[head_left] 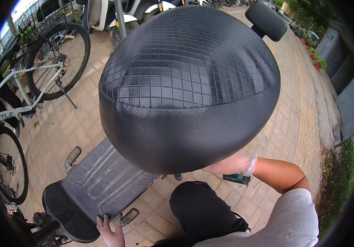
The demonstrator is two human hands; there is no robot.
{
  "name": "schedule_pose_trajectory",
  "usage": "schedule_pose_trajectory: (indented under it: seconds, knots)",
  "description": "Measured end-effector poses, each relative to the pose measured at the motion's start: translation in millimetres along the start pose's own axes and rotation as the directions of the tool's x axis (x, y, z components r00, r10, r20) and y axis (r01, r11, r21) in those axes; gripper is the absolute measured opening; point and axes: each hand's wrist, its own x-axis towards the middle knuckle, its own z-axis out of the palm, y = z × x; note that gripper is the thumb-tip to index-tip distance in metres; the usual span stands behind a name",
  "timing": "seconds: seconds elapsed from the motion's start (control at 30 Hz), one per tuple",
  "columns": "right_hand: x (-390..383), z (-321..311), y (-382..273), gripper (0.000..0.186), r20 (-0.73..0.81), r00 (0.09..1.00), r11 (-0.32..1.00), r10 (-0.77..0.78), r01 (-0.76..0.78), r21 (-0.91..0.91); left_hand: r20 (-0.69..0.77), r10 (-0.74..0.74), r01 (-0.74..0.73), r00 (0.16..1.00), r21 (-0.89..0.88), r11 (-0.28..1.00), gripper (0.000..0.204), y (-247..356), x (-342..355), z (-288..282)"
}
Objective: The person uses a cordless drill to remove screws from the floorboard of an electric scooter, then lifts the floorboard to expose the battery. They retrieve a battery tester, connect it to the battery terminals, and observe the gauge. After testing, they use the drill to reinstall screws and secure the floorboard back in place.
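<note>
A padded black seat [185,94] with a grid-stitched top fills the middle of the head view. Under its right rim, my right hand [228,164], in a clear glove, is closed on a teal and black cordless power tool [236,178]. Only the tool's base shows below the hand; the seat hides its front end and most of my fingers. At the lower left, my gloved left hand [111,232] is open, fingers stretched against the near edge of the grey scooter deck [107,177], beside a folding foot peg [130,216].
A white bicycle [41,78] stands at the left, its kickstand down on the brick paving [86,111]. A small black backrest pad [266,21] rises behind the seat. Parked scooters [138,14] line the far side; potted plants [319,61] and grey cabinets stand at the right.
</note>
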Motion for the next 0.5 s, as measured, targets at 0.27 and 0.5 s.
schedule_pose_trajectory:
  seconds: [0.27,0.5]
  knots:
    - [10.0,3.1,0.1,0.024,0.094,0.989,0.976,-0.111,0.126,-0.175,-0.154,-0.004,-0.025,0.988,-0.185,0.982,0.038,7.5,9.6,-3.9]
    - [22.7,-18.5,-18.3,0.022,0.197,0.972,0.987,-0.128,0.144,-0.066,-0.137,0.065,-0.104,0.988,-0.298,0.949,0.039,9.5,15.3,-2.7]
